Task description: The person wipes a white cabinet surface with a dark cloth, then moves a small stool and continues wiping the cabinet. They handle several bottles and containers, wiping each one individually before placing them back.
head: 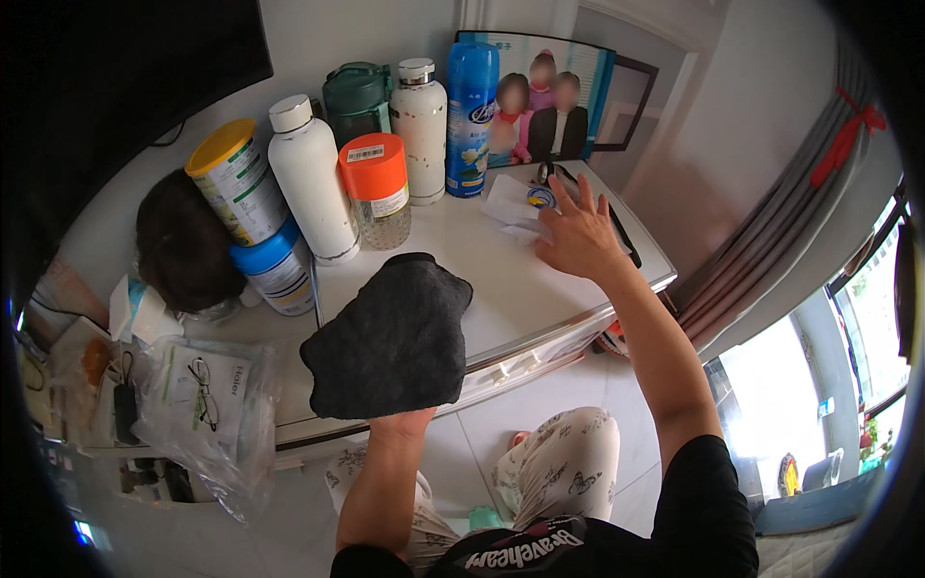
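A dark grey cloth [394, 339] is draped over my left hand [406, 423], which holds it up in front of the cabinet. The cloth hides most of that hand's fingers. My right hand [578, 231] is over the right end of the white cabinet top [462, 282], with several fingers raised and spread. Its thumb and bent index finger are at the edge of crumpled white paper [509, 202]; whether they pinch it is unclear. A small blue-and-yellow round item [540, 198] lies on the paper. Just beyond are a dark round object [545, 172] and a black strip-like item [625, 235].
Along the back stand white bottles [314, 188], an orange-lidded jar [376, 191], a blue spray can [471, 119], a green jug [356, 94] and stacked tins [278, 267]. A framed photo [556, 101] leans behind. Eyeglasses [204, 394] lie on a plastic-wrapped packet [235, 361] at left.
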Tool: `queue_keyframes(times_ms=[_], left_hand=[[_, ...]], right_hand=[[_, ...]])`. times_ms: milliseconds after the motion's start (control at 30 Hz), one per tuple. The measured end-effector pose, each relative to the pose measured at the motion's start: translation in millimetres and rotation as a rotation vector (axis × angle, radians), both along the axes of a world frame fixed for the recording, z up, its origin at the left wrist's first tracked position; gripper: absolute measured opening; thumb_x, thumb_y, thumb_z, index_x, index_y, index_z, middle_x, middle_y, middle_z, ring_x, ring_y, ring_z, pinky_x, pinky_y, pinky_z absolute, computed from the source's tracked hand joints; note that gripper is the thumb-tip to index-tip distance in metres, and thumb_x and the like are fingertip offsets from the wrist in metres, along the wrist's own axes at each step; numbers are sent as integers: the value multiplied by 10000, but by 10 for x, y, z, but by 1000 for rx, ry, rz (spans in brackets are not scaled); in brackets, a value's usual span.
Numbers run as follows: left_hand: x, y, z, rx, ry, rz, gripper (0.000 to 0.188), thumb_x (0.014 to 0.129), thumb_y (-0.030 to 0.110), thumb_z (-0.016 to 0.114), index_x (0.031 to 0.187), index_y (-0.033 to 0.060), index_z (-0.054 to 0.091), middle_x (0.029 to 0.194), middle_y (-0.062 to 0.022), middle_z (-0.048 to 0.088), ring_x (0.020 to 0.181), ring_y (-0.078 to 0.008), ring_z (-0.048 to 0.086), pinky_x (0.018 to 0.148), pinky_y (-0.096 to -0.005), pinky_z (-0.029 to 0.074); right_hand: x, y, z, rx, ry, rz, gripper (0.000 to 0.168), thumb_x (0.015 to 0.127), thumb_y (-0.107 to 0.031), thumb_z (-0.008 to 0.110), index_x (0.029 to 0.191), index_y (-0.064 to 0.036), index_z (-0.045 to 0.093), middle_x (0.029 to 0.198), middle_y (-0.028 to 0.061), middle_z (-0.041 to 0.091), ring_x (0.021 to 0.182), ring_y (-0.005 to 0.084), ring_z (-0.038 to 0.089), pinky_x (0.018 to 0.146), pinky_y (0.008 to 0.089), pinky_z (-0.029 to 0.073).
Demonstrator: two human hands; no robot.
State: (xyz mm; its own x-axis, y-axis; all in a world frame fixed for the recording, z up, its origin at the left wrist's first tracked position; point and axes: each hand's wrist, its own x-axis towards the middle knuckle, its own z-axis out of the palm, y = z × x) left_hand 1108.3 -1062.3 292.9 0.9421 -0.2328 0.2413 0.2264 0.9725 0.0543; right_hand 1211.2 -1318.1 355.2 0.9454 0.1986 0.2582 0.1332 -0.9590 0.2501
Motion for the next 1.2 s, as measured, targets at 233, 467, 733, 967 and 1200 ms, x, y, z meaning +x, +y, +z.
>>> queue_keyframes(times_ms=[233,467,733,967,1200], left_hand=[[-22,8,-42,17,21,44,617,906,471,445,1379,84,363,1415,-118,385,1287,-315,383,1060,-476,318],[-25,57,-53,48,-9,23,623,899,481,472,1373,88,379,1414,-118,387,1301,-315,367,1085,-466,294],[-39,27,-86,9,-26,3,618,884,473,510,1359,91,406,1412,-109,394,1299,-306,372,1087,-463,285],[-39,24,-39,8,-33,-23,619,888,471,502,1358,81,401,1411,-114,395,1297,-306,375,1089,-459,283],[-44,21,-42,7,-56,-1,625,899,470,474,1368,69,377,1409,-122,394,1289,-308,387,1079,-455,302]], right_hand=[[167,-145,52,205,194,-47,694,648,-569,681,1249,-245,554,1490,130,193,1317,470,197,1008,628,257],[400,-278,102,190,290,-80,740,585,-534,731,1253,-263,560,1434,121,290,1220,412,323,994,542,335],[521,-355,-43,358,378,-9,848,548,-557,727,1324,-340,462,1451,18,302,1230,418,321,1020,533,321],[454,-257,83,259,489,-31,760,639,-508,693,1331,-290,464,1466,43,316,1229,419,322,1027,516,308],[356,-113,-90,127,350,-6,490,754,-363,616,1211,-187,587,1220,57,582,1068,373,494,957,396,403]])
